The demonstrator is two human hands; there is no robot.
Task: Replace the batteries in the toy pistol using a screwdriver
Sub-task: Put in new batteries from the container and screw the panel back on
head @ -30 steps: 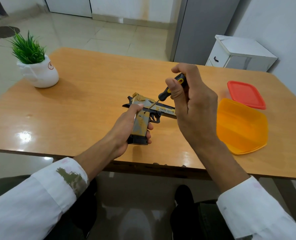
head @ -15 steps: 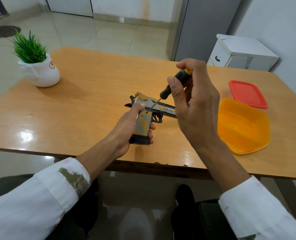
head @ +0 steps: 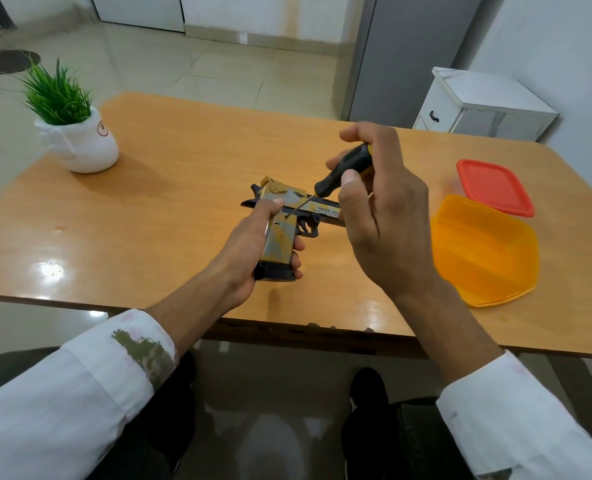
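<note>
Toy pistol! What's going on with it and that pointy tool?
A person at a wooden table is working on the toy pistol. The left hand grips it by the handle, and the right hand holds a black and yellow screwdriver with its tip set against the pistol's side, just above the handle. An orange container and a red lid lie to the right. No batteries are in view.
</note>
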